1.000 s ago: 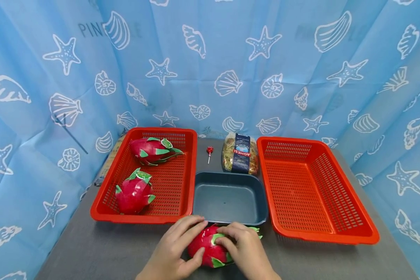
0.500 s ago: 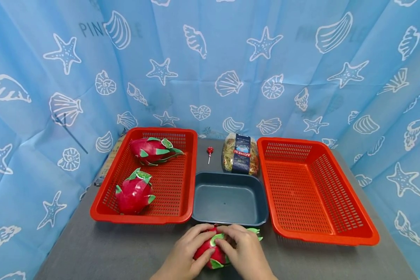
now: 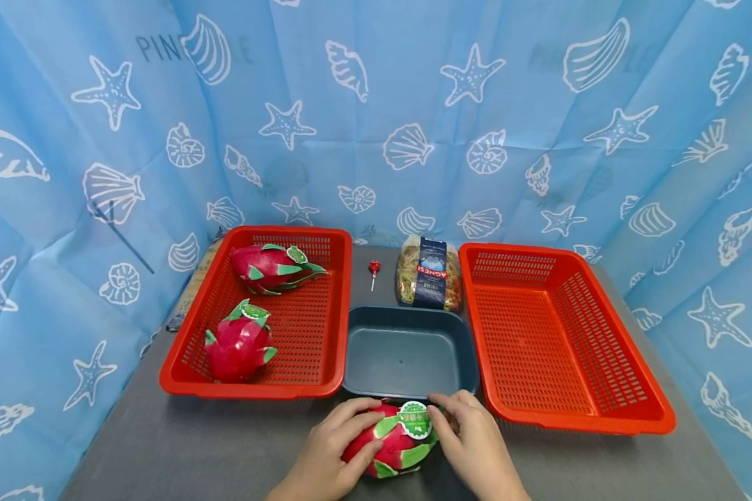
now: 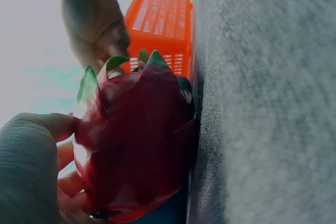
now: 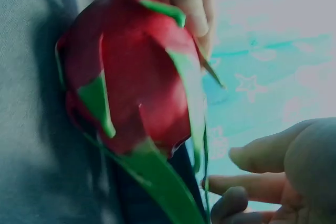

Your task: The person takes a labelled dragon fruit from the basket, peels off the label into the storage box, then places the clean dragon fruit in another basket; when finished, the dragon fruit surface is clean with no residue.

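Together, both hands are at a dragon fruit lying on the grey table, just in front of the blue tray. The left hand holds its left end, thumb and fingers bent round the red skin with the fruit filling the space between them. At the leafy end, the right hand has its fingers loosely bent and parted, gripping nothing; in the right wrist view they are beside the leaves, and whether one fingertip touches a thin leaf I cannot tell. A round green-and-white sticker faces up on the fruit. Beyond the tray are a lollipop and a pasta bag. The left basket contains a rear fruit and a front fruit; the right basket sits opposite. Behind hangs a blue curtain printed with shells and starfish.
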A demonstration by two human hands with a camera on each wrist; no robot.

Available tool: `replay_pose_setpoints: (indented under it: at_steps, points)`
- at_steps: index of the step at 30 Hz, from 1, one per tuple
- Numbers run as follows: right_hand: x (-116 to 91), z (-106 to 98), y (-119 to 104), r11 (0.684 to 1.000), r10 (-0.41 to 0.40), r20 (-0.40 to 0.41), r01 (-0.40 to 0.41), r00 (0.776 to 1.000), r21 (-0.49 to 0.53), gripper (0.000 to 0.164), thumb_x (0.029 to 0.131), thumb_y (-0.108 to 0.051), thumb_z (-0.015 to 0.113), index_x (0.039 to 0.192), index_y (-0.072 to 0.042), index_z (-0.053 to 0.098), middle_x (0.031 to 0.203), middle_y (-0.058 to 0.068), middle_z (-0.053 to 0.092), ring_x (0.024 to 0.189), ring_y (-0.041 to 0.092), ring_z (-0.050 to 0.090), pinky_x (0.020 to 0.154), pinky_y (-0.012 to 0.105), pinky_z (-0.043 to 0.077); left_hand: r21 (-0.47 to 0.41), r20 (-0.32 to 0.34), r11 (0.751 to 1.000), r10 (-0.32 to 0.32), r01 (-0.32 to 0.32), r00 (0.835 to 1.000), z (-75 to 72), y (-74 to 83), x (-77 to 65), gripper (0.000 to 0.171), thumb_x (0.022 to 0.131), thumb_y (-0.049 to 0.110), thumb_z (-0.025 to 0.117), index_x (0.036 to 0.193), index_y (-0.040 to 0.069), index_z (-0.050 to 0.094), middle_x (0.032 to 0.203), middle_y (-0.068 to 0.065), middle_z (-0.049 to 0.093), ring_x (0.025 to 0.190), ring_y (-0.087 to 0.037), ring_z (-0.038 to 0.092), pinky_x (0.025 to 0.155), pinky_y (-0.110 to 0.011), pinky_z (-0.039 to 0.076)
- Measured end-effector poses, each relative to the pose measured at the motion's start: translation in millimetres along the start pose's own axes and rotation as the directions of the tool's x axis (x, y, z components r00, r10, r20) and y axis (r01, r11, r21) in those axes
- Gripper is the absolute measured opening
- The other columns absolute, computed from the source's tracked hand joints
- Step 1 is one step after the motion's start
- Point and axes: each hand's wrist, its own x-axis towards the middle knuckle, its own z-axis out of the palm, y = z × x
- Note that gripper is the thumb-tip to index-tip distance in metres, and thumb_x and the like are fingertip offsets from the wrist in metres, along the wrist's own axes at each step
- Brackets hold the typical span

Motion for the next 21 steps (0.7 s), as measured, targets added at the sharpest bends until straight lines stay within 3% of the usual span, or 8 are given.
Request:
replay_pose_setpoints:
  at_steps: [5,12,21]
  points:
    - [1.9,4.3,5.9,0.999,0.043,0.054,-0.042,0.998,-0.021,0.017,0.094,-0.023,0.076,0.106,-0.012,0.081,0.074,-0.006,0.047,0.064,0.010,0.043,0.057,0.026,0.038,-0.004,0.009,1.000,-0.004,0.004,1.000,-0.4,-0.3,-0.2,0.034,0.100,0.038,0.067,0.131,0.024,0.069,0.137,0.010,0.057,0.121,-0.013,0.055,0.090,-0.034,0.057]
    - [2.0,10.3,7.7,0.995,0.047,-0.031,-0.044,0.998,0.089,0.007,0.087,-0.018,0.083,0.093,-0.015,0.081,0.081,-0.006,0.053,0.066,0.009,0.047,0.058,0.025,0.042,-0.016,-0.025,0.999,0.031,-0.031,0.999,0.5,-2.0,-0.5,0.032,0.098,0.032,0.071,0.128,0.023,0.071,0.135,0.010,0.058,0.120,-0.012,0.056,0.091,-0.035,0.057]
    - [0.1,11.1,5.3,0.958,0.073,-0.086,-0.046,0.994,0.284,0.007,0.085,-0.010,0.085,0.085,-0.014,0.079,0.092,-0.001,0.061,0.070,0.010,0.054,0.060,0.023,0.049,0.011,-0.089,0.999,0.038,-0.037,0.995,1.2,-1.1,-0.1,0.030,0.095,0.026,0.075,0.124,0.019,0.072,0.132,0.010,0.061,0.117,-0.011,0.059,0.091,-0.036,0.057]
